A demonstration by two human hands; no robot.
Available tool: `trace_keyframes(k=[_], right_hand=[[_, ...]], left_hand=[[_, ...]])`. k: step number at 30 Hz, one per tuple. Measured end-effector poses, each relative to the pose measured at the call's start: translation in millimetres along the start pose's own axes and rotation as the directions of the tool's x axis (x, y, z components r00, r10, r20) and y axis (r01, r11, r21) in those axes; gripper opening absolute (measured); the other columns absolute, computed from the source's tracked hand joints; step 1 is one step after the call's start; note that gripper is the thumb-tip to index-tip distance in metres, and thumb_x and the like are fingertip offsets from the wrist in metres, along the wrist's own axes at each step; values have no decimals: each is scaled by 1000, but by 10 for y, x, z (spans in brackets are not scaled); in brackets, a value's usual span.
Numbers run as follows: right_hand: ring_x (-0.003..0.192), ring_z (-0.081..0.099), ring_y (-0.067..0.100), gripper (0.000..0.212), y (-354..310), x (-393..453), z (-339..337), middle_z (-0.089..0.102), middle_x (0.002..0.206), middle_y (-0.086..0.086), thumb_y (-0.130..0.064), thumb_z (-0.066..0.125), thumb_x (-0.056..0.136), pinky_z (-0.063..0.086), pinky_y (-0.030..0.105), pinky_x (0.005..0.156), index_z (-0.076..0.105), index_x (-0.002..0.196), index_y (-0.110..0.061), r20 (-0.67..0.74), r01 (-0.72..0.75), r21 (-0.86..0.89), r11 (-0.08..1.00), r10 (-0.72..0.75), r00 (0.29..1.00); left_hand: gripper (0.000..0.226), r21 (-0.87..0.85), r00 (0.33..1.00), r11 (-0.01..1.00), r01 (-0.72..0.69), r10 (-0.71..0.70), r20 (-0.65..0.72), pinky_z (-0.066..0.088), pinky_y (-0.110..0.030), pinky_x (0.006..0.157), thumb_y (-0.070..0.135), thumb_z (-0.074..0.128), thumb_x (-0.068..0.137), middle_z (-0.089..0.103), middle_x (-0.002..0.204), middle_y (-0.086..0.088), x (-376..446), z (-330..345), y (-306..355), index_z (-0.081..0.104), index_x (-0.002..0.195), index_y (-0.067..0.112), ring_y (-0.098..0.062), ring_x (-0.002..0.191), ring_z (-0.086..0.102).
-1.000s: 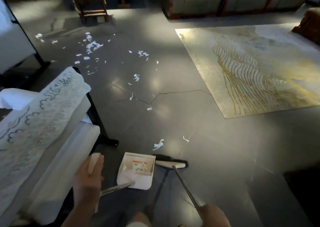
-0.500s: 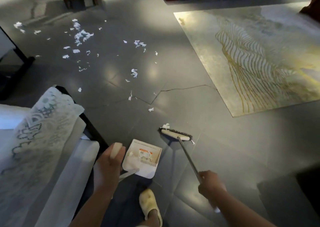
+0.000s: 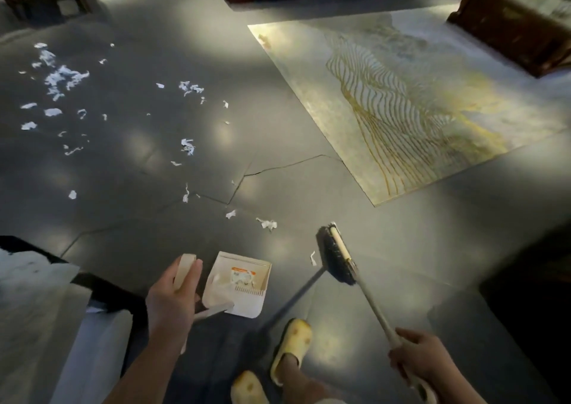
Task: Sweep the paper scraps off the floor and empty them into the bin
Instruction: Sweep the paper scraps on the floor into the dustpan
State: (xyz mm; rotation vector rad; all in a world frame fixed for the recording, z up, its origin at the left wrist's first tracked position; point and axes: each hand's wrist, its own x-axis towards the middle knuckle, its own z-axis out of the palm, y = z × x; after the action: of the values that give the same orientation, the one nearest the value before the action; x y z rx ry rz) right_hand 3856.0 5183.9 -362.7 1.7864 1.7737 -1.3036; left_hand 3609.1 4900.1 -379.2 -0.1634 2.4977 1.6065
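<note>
fingers (image 3: 188,277) grip dustpan (image 3: 239,283) handle, broom (image 3: 338,257) handle; dustpan holds scraps (image 3: 216,280).

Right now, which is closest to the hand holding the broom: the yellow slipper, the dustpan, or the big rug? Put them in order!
From the right hand:
1. Yellow slipper, just to its left.
2. Dustpan, farther left, by the left hand.
3. Rug, far ahead, up the floor.
</note>
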Motion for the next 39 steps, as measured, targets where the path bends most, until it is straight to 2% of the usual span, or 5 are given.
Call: trace_keyframes(k=[5,11,22,29,39], right_hand=[[32,49,21,8,-416,389,127,57,44,15,10,62,64,39,22,38,64,58,4,70,-122,119,985,114,991],[37,49,19,28,-1046,663,406,55,42,10,7,64,71,40,24,43,61,44,-2,249,-128,172,977,82,965],[36,47,17,33,-1169,1077,-471,58,64,16,17,59,72,35,18,34,67,97,-4,152,-76,305,949,31,988],[40,53,23,17,-1133,1466,-843,61,48,15,13,65,65,47,27,45,71,76,1,-60,-122,217,969,138,989],[38,48,22,13,-1522,1399,-133,56,46,15,15,59,62,39,22,40,64,61,3,179,-120,189,975,86,980]], left_hand=[[24,73,1000,997,-10,9,3,42,-31,56,28,61,96,61,57,-4,182,186,173,64,74,19,-13,45,55],[30,71,1000,997,-12,14,-20,41,-35,56,30,60,96,56,54,-14,434,386,368,63,72,14,-26,50,51],[28,103,997,992,-72,72,6,45,-40,66,34,64,94,60,58,-14,819,1056,731,60,69,22,-31,57,57],[26,105,994,989,-104,106,-13,43,-36,61,31,61,97,58,56,-16,1033,1233,861,63,75,16,-29,56,57],[32,29,994,997,-74,76,-81,44,-34,62,38,59,96,53,48,2,1404,1132,808,57,69,20,-24,52,51]])
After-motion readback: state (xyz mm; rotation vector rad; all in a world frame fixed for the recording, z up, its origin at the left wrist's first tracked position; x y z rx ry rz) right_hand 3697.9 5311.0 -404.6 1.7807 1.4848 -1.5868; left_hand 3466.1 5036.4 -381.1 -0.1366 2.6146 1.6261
